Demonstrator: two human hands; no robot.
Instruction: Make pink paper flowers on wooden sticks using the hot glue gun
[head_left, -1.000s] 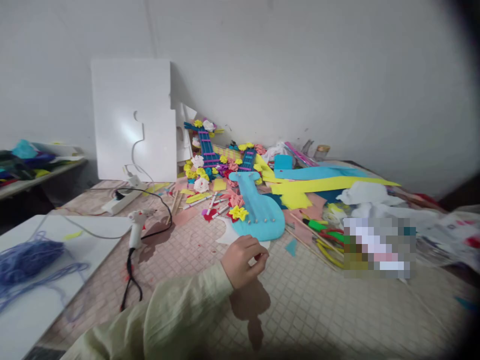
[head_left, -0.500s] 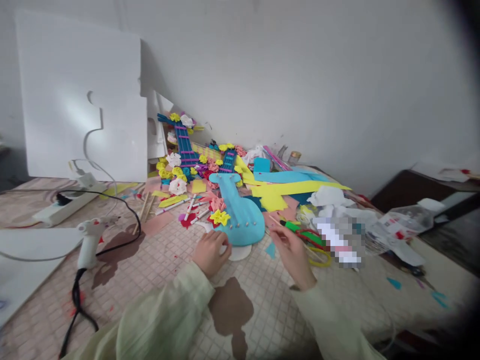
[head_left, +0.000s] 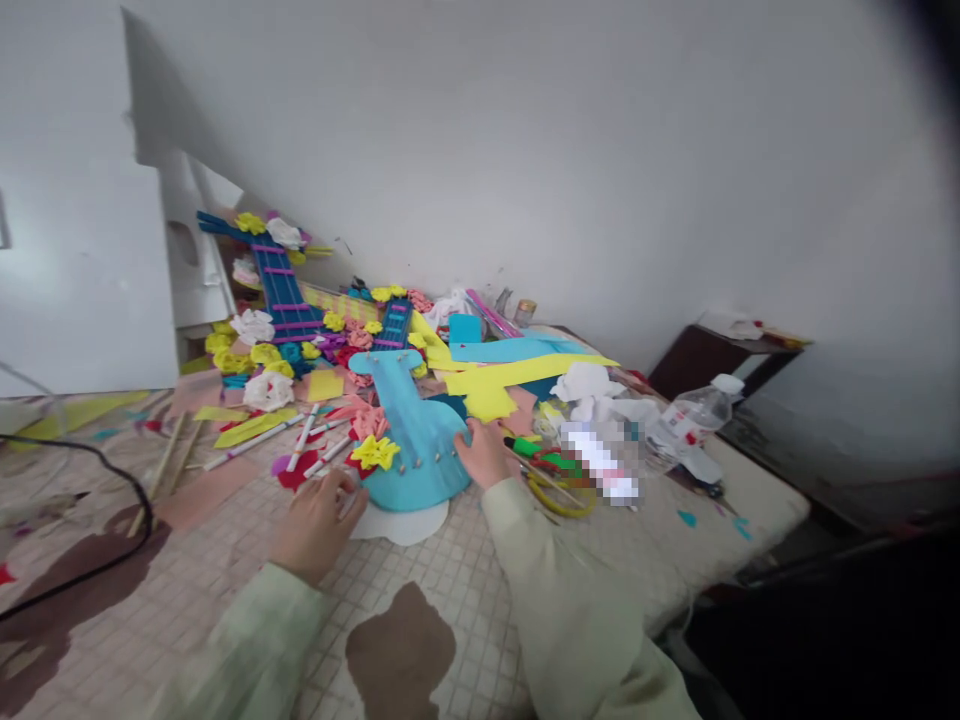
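A light-blue instrument-shaped cutout (head_left: 416, 440) with a narrow neck and small pale pegs lies on a white piece (head_left: 409, 524). My right hand (head_left: 484, 455) is at the cutout's right edge, thumb and fingers closed on the rim. Beside its lower left edge is my left hand (head_left: 316, 525), with fingers curled and fingertips together near a yellow paper flower (head_left: 375, 453). Something pale shows at those fingertips, too small to name. White sticks (head_left: 304, 437) and red scraps lie just beyond the left hand.
Behind are dark-blue instrument shapes (head_left: 281, 285) among paper flowers. Yellow strips (head_left: 525, 376), green-handled tool (head_left: 521, 447), yellow-handled scissors (head_left: 559, 505) and a plastic bottle (head_left: 694, 415) lie to the right. A black cable (head_left: 112, 465) runs along the left.
The view has turned right, so the scene shifts left. My right hand has moved from beside the cutout to its right edge. My left hand stays near the lower left edge.
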